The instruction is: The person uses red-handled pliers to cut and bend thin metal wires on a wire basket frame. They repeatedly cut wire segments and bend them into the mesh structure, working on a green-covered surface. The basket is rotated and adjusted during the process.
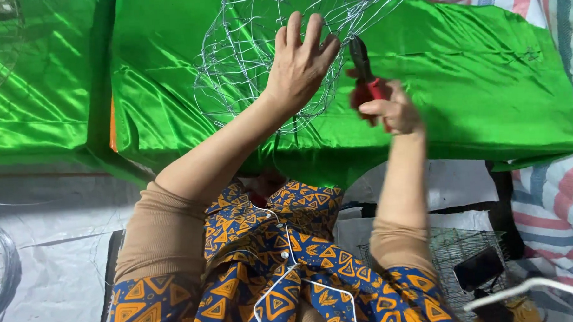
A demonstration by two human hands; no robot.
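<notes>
Head view: shiny green satin cloth (474, 78) covered the raised surface, with white sheeting (55, 251) on the floor below. A rounded wire frame (244, 48) stood on the cloth. The left hand (301, 62) lay against it, fingers spread wide. The right hand (392, 109) gripped red-handled pliers (362, 69) at the frame's edge.

Tan sleeves under a blue-and-orange triangle-print garment, seemingly white-piped.
</notes>
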